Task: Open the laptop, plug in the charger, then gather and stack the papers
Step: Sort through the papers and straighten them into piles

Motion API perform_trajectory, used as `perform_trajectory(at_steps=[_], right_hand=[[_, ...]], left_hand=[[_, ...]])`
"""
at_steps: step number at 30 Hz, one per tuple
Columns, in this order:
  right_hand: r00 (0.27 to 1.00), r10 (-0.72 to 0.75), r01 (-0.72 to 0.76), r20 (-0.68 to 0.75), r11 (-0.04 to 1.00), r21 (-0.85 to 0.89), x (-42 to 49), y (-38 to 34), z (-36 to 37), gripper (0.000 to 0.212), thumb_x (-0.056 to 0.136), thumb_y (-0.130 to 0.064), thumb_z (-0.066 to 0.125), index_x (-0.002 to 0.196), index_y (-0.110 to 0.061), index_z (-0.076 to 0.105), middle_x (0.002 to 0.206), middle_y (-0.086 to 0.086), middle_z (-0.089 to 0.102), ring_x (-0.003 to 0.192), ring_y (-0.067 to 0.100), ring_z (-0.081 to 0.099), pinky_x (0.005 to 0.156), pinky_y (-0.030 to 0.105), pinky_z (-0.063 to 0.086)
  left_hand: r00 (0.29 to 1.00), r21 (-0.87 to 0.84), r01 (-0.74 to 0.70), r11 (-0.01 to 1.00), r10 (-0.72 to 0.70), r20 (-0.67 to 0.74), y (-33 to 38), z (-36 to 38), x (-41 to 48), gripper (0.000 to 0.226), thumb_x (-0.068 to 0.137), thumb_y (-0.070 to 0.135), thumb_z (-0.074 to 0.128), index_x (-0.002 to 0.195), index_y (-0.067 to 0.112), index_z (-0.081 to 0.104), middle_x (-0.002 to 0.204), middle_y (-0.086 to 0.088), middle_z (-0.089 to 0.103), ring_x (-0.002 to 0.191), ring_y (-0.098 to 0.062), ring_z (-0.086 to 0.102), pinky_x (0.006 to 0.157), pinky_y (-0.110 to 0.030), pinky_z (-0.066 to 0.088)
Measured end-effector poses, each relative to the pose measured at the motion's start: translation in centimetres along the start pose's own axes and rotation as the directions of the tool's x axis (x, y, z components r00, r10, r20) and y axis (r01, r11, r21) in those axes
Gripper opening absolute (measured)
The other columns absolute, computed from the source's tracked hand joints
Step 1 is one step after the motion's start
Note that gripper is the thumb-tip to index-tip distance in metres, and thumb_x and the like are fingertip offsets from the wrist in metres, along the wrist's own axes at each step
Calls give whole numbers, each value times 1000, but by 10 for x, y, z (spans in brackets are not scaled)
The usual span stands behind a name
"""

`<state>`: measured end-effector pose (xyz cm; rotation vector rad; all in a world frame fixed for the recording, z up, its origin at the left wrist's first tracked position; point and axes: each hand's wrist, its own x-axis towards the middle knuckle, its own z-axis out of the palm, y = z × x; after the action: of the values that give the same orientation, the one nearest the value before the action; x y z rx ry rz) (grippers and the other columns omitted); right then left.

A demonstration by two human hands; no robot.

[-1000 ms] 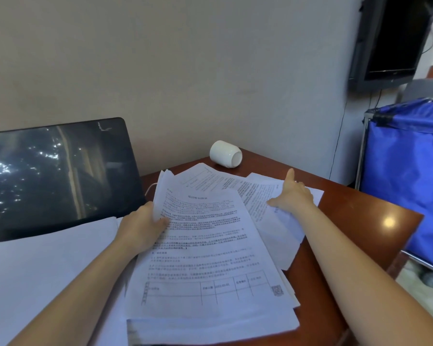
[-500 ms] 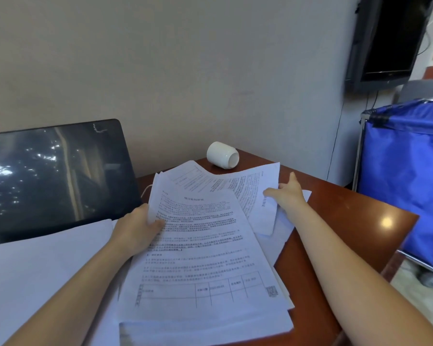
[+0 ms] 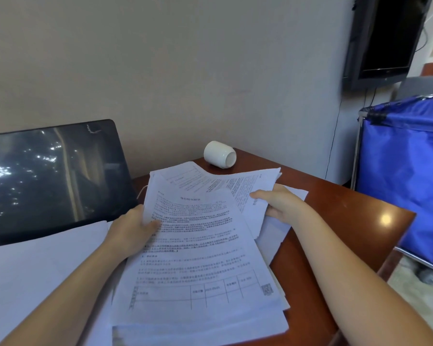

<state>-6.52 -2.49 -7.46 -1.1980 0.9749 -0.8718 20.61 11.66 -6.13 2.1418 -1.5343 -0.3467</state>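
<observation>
A person's left hand point(image 3: 133, 231) grips the left edge of a loose stack of printed papers point(image 3: 198, 258) on a reddish-brown desk point(image 3: 360, 221), thumb curled over the top sheet. At two o'clock from the stack's middle, the right hand point(image 3: 280, 203) pinches a few skewed sheets point(image 3: 238, 186), raised above the pile. The open laptop point(image 3: 53, 176), screen dark, stands at nine o'clock, plain white sheets point(image 3: 35, 270) lying before it. A white cup point(image 3: 220, 154) lies on its side at twelve o'clock. A blue cart point(image 3: 405, 171) stands at three o'clock, beyond the desk
</observation>
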Motion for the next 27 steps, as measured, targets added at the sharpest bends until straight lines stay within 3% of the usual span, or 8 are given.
perform_trajectory(at_steps=[3, 7, 12, 15, 18, 21, 24, 27], right_hand=[[1000, -10, 9, -3, 978, -209, -3, -1, 1, 35, 88, 4, 58, 117, -15, 59, 108, 2, 67, 93, 16, 65, 62, 26, 55], [894, -285, 139, -346, 910, -391, -1, -3, 2, 21, 84, 7, 54, 96, -6, 64, 92, 10, 64, 84, 22, 59, 63, 27, 47], [706, -387, 267, -593, 921, -284, -5, -6, -11, 17, 91, 1, 49, 94, -5, 65, 85, 4, 59, 77, 18, 54, 48, 15, 39], [643, -305, 327, -702, 939, -108, -6, -10, -20, 18, 92, 0, 49, 103, 4, 63, 93, 7, 60, 84, 18, 56, 58, 21, 43], [672, -175, 386, -720, 912, 139, -9, -11, -24, 18, 93, 0, 48, 106, 0, 61, 101, 9, 63, 84, 18, 59, 69, 28, 48], [748, -97, 369, -656, 883, 291, -14, -13, -25, 19, 94, -3, 49, 107, -13, 59, 94, 1, 62, 70, 11, 58, 47, 18, 48], [800, -121, 316, -588, 917, 242, -13, -16, -27, 24, 95, -7, 51, 117, -12, 59, 101, 1, 58, 77, 13, 58, 59, 22, 47], [900, -169, 182, -403, 983, -6, -9, -17, -33, 34, 95, -11, 55, 128, -4, 55, 111, 7, 59, 97, 17, 54, 79, 27, 40]], left_hand=[[1000, 1, 3, 1000, -3, 6, -1, 0, 0, 11, 95, 31, 51, 102, 22, 48, 103, 3, 63, 89, -15, 63, 77, -36, 54], [1000, 6, 10, 1000, -10, 9, 2, 0, 0, 13, 95, 33, 51, 103, 22, 49, 102, 4, 63, 88, -15, 64, 79, -38, 55], [999, -181, 40, 983, -40, 5, -1, -3, -1, 11, 94, 25, 54, 104, 19, 54, 101, 2, 64, 88, -16, 65, 80, -41, 56], [999, -325, 31, 945, -38, -15, 1, -10, -5, 4, 94, 17, 54, 94, 20, 58, 97, 1, 65, 84, -16, 65, 74, -34, 53], [999, -391, 26, 920, -32, -7, 3, -14, -9, 9, 94, 17, 54, 87, 23, 56, 90, 3, 66, 75, -12, 66, 60, -25, 49], [999, -382, 36, 923, -21, 43, 4, -15, -11, 7, 94, 17, 54, 90, 22, 56, 88, 3, 67, 71, -11, 68, 56, -23, 50], [996, -370, 32, 928, 0, 85, 5, -17, -12, 6, 94, 18, 53, 96, 19, 58, 92, 1, 69, 75, -12, 69, 58, -23, 52], [998, -333, -3, 943, 25, 60, 3, -17, -12, 5, 93, 17, 56, 92, 16, 61, 90, 1, 68, 78, -12, 66, 61, -21, 49]])
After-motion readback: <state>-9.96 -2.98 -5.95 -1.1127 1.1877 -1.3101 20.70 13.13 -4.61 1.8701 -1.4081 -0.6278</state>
